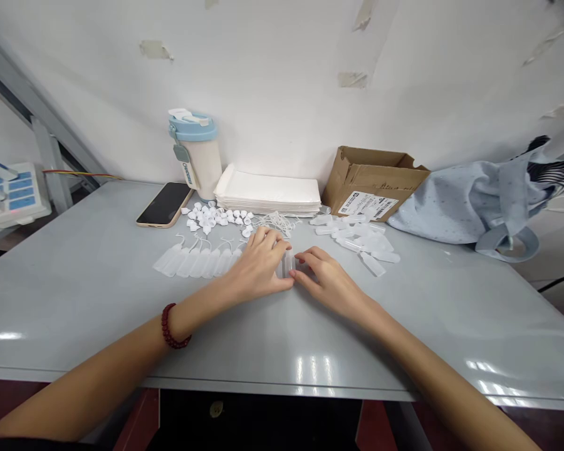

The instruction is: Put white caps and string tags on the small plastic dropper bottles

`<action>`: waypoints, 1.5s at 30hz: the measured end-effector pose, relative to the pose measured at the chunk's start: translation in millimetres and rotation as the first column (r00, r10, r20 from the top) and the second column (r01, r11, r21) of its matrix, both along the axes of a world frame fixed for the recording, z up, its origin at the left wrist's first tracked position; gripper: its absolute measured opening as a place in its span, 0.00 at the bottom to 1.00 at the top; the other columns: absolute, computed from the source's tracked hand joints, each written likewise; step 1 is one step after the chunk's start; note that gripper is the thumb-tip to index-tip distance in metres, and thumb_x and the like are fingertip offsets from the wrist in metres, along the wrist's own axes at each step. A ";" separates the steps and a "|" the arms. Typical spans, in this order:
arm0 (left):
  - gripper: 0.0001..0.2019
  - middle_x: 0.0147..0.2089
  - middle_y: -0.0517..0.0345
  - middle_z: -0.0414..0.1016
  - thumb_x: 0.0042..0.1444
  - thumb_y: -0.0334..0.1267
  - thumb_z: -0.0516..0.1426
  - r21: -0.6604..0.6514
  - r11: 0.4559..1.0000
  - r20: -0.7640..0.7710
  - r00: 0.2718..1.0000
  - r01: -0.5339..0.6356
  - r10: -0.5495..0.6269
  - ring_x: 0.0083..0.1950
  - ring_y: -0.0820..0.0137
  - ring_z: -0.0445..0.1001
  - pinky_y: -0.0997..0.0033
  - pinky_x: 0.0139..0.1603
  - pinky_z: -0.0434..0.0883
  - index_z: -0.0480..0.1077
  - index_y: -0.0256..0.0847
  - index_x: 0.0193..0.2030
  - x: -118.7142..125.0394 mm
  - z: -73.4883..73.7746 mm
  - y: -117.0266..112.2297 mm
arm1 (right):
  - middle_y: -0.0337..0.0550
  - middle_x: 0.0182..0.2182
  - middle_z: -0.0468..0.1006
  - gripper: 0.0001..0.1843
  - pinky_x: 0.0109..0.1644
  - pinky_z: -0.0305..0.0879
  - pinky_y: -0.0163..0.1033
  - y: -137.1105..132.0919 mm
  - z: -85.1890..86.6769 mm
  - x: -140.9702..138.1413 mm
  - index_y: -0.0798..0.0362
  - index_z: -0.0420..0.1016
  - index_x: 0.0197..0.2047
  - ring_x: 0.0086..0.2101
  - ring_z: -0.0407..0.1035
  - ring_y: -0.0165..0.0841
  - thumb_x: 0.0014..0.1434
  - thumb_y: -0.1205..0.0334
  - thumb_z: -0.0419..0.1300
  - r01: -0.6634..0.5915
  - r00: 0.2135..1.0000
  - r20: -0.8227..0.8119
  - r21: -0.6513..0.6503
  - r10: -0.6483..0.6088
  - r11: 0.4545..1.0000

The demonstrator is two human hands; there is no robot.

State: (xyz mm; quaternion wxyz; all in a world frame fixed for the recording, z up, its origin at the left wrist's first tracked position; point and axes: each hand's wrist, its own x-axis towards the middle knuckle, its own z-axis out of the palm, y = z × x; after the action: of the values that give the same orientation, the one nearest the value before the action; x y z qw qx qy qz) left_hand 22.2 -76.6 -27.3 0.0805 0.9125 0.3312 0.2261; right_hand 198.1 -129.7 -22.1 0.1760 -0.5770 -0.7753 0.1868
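Observation:
My left hand (258, 263) and my right hand (322, 279) meet at the middle of the grey table (75, 294), both curled around a small clear plastic bottle (289, 263) that lies between their fingertips. To the left of my left hand lies a row of capped clear bottles (192, 261). Behind them is a heap of small white caps (216, 217) and a tangle of thin white loops (277, 221). A pile of loose clear bottles (357, 238) lies beyond my right hand.
A phone (164, 204), a blue-lidded tumbler (197, 153) and a stack of white padded envelopes (269, 191) stand by the wall. An open cardboard box (373, 181) and a light blue bag (479, 200) are at the right. A blue-and-white device (12, 194) sits at far left.

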 end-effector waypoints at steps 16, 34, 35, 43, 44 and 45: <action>0.18 0.44 0.46 0.67 0.49 0.42 0.59 -0.038 0.999 -0.109 0.994 -0.005 0.001 0.49 0.56 0.60 0.55 0.50 0.64 0.71 0.33 0.44 -2.2 2.3 2.6 | 0.54 0.44 0.75 0.12 0.46 0.69 0.44 3.3 -10.4 0.1 0.58 0.70 0.48 0.44 0.71 0.40 0.60 0.66 0.58 -0.041 0.990 -0.124 0.151 0.060 0.988; 0.21 0.46 0.45 0.66 0.51 0.48 0.59 -0.016 0.999 -0.186 0.982 0.032 -0.034 0.51 0.54 0.60 0.54 0.51 0.63 0.70 0.34 0.47 -8.3 2.1 3.5 | 0.50 0.40 0.76 0.08 0.42 0.68 0.42 5.0 -11.2 0.2 0.56 0.73 0.43 0.40 0.70 0.38 0.61 0.66 0.57 -0.049 0.985 -0.155 0.132 0.069 0.990; 0.21 0.46 0.45 0.66 0.51 0.48 0.59 -0.017 0.999 -0.184 0.982 0.034 -0.036 0.51 0.54 0.60 0.54 0.51 0.63 0.70 0.34 0.47 -8.6 1.6 3.7 | 0.50 0.39 0.76 0.07 0.41 0.68 0.42 4.9 -10.9 0.2 0.56 0.73 0.43 0.39 0.70 0.38 0.61 0.66 0.57 -0.046 0.986 -0.154 0.131 0.066 0.990; 0.24 0.48 0.43 0.66 0.51 0.50 0.60 -0.036 0.998 -0.199 0.979 0.043 -0.049 0.52 0.53 0.59 0.53 0.52 0.63 0.69 0.33 0.49 -8.9 2.2 3.6 | 0.49 0.39 0.76 0.08 0.40 0.68 0.41 5.2 -7.0 1.0 0.56 0.73 0.43 0.40 0.71 0.37 0.61 0.65 0.56 -0.024 0.989 -0.140 0.101 0.038 0.995; 0.24 0.48 0.43 0.66 0.51 0.50 0.60 -0.038 0.998 -0.199 0.979 0.043 -0.049 0.52 0.53 0.59 0.53 0.52 0.63 0.69 0.34 0.49 -8.9 2.2 3.7 | 0.49 0.40 0.76 0.08 0.40 0.68 0.41 5.3 -6.6 1.3 0.56 0.73 0.43 0.40 0.71 0.37 0.61 0.65 0.56 -0.021 0.990 -0.139 0.103 0.036 0.994; 0.24 0.48 0.44 0.66 0.51 0.51 0.60 -0.039 0.998 -0.198 0.979 0.041 -0.048 0.52 0.53 0.59 0.53 0.52 0.63 0.69 0.34 0.49 -9.0 2.2 4.0 | 0.49 0.40 0.77 0.08 0.40 0.68 0.41 5.4 -6.3 1.7 0.55 0.73 0.43 0.40 0.71 0.37 0.61 0.65 0.56 -0.018 0.990 -0.139 0.106 0.032 0.994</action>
State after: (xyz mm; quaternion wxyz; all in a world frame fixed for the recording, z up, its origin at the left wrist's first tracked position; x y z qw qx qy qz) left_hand 13.2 -72.7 -25.1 0.0681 0.9362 0.3208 0.1261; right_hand 199.8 -124.3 -28.3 0.2577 -0.5426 -0.7770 0.1882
